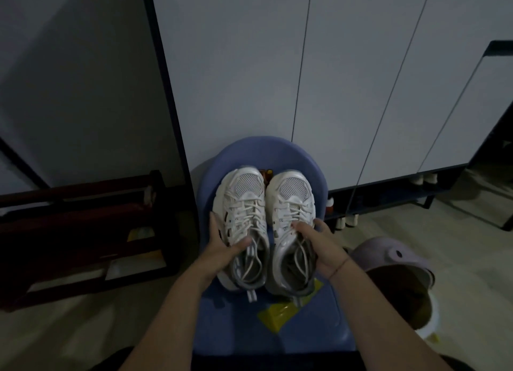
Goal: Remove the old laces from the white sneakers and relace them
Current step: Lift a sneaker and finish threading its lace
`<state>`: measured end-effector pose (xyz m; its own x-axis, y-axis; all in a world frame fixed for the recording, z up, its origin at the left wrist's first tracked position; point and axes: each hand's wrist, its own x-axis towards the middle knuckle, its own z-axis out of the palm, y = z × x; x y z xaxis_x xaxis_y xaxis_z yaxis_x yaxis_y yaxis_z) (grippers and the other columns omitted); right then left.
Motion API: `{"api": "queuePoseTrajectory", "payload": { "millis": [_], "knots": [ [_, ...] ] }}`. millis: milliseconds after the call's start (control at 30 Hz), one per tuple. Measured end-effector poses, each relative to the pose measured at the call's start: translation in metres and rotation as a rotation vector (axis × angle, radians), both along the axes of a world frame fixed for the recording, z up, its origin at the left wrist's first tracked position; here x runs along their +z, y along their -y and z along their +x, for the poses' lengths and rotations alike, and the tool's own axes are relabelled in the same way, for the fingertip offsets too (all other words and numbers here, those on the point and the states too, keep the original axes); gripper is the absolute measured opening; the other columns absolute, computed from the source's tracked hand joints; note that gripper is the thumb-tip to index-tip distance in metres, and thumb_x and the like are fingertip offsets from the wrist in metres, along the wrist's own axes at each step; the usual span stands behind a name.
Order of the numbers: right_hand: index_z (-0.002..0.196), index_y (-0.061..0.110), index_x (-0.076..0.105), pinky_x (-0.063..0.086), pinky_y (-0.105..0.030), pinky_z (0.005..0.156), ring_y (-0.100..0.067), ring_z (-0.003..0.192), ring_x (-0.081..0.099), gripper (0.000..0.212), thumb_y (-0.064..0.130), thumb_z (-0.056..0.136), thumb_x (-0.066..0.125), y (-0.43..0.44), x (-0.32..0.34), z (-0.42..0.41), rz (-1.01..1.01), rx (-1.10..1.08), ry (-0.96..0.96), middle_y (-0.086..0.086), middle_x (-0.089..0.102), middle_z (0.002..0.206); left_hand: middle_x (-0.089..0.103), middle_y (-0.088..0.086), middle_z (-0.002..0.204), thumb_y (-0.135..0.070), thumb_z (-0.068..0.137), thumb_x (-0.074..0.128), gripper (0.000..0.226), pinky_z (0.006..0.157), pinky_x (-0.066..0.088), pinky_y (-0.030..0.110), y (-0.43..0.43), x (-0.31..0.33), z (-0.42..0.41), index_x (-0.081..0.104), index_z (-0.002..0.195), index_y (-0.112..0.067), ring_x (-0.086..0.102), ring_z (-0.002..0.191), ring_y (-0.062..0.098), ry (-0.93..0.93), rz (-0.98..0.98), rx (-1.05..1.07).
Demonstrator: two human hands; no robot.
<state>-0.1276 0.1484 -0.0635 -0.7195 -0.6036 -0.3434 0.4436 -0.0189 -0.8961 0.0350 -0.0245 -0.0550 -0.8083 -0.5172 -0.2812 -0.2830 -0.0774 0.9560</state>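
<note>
Sneakers (244,193) rest on a blue chair (265,148) before pale cupboard doors (236,65), left hand (223,245) and right hand (323,245) gripping one each.

The view is dim with a cool, bluish-grey cast. The white sneakers (291,204) are the brightest thing, lit softly from above, with their openings in shade. The cabinet doors (236,65) show flat, even grey that darkens toward the corners. On the left, the wooden rack (83,232) sinks into deep shadow. A faint sheen sits on the yellow wrapper (277,313). The door seams lean outward from wide-angle distortion. Detail is soft and smeared, most on the floor (69,329).
</note>
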Motion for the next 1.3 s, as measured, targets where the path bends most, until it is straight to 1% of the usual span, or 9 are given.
{"api": "queuePoseTrajectory", "payload": {
  "millis": [200, 367, 500, 633, 733, 867, 1067, 1200, 1300],
  "knots": [
    [0.144, 0.037, 0.024, 0.054, -0.033, 0.086, -0.019, 0.119, 0.054, 0.088, 0.016, 0.073, 0.072, -0.026, -0.001, 0.003, -0.049, 0.316, -0.077, 0.003, 0.049, 0.139, -0.004, -0.011, 0.163, -0.031, 0.079, 0.079, 0.126, 0.108, 0.025, 0.025, -0.005, -0.003, 0.003, -0.025, 0.150, -0.034, 0.014, 0.148, 0.014, 0.028, -0.145, -0.039],
    [0.149, 0.029, 0.020, 0.047, -0.045, 0.099, -0.025, 0.124, 0.051, 0.120, 0.033, 0.052, 0.091, -0.029, -0.005, 0.006, 0.063, 0.282, -0.174, -0.002, 0.044, 0.144, 0.002, -0.010, 0.164, -0.043, 0.076, 0.077, 0.123, 0.114, 0.026, 0.031, -0.006, -0.001, 0.006, -0.020, 0.152, -0.035, 0.019, 0.148, 0.016, 0.025, -0.111, -0.027],
    [0.144, 0.021, 0.033, 0.051, -0.043, 0.093, -0.025, 0.112, 0.061, 0.104, 0.046, 0.059, 0.086, -0.036, 0.001, 0.006, 0.089, 0.202, -0.129, -0.006, 0.057, 0.132, 0.018, -0.006, 0.162, -0.058, 0.069, 0.073, 0.120, 0.115, 0.031, 0.036, -0.015, 0.000, 0.015, -0.006, 0.156, -0.031, 0.031, 0.144, 0.020, 0.040, -0.010, 0.029],
    [0.120, 0.014, 0.060, 0.056, -0.037, 0.078, -0.027, 0.098, 0.067, 0.057, 0.042, 0.072, 0.075, -0.051, 0.005, 0.010, 0.121, 0.242, -0.030, -0.012, 0.070, 0.109, 0.044, 0.000, 0.149, -0.062, 0.078, 0.064, 0.090, 0.094, 0.038, 0.031, -0.036, -0.010, 0.025, 0.028, 0.153, -0.028, 0.049, 0.124, 0.021, 0.126, 0.107, 0.024],
    [0.135, 0.010, 0.047, 0.055, -0.043, 0.086, -0.030, 0.101, 0.066, 0.100, 0.052, 0.053, 0.086, -0.053, -0.004, 0.019, 0.245, 0.230, -0.003, -0.013, 0.068, 0.114, 0.036, 0.004, 0.155, -0.066, 0.079, 0.062, 0.095, 0.101, 0.035, 0.035, -0.046, -0.024, 0.026, 0.026, 0.154, -0.020, 0.039, 0.136, 0.026, 0.198, 0.172, 0.017],
    [0.143, 0.017, 0.037, 0.048, -0.047, 0.099, -0.027, 0.119, 0.056, 0.112, 0.062, 0.052, 0.084, -0.059, -0.027, 0.021, 0.267, 0.238, 0.007, -0.005, 0.056, 0.134, 0.049, 0.004, 0.146, -0.086, 0.057, 0.061, 0.113, 0.102, 0.043, 0.035, -0.049, -0.024, 0.029, 0.043, 0.146, -0.020, 0.052, 0.123, 0.024, 0.180, 0.243, 0.005],
    [0.151, 0.031, 0.000, 0.035, -0.034, 0.105, -0.022, 0.139, 0.029, 0.087, 0.019, 0.090, 0.060, -0.096, -0.016, 0.033, 0.184, 0.412, -0.001, 0.003, 0.023, 0.153, 0.015, -0.011, 0.159, -0.076, 0.069, 0.056, 0.113, 0.119, 0.017, 0.027, -0.071, -0.015, 0.055, 0.008, 0.156, -0.024, 0.017, 0.145, 0.009, 0.044, 0.120, -0.129],
    [0.148, 0.031, -0.017, 0.035, -0.034, 0.108, -0.019, 0.138, 0.030, 0.129, 0.013, 0.068, 0.083, -0.095, -0.022, 0.046, 0.282, 0.526, -0.183, 0.009, 0.017, 0.152, 0.007, -0.013, 0.157, -0.044, 0.084, 0.072, 0.117, 0.111, 0.020, 0.022, -0.066, -0.029, 0.058, -0.020, 0.152, -0.022, 0.016, 0.141, 0.006, 0.145, -0.069, -0.274],
    [0.147, 0.023, -0.021, 0.034, -0.028, 0.104, -0.016, 0.142, 0.016, 0.128, 0.016, 0.071, 0.081, -0.085, -0.027, 0.057, 0.396, 0.433, -0.382, 0.010, 0.005, 0.152, 0.009, -0.018, 0.147, -0.028, 0.075, 0.084, 0.131, 0.105, 0.025, 0.017, -0.072, -0.031, 0.056, -0.021, 0.152, -0.020, 0.019, 0.135, 0.002, 0.184, -0.242, -0.267]
  ]
}}
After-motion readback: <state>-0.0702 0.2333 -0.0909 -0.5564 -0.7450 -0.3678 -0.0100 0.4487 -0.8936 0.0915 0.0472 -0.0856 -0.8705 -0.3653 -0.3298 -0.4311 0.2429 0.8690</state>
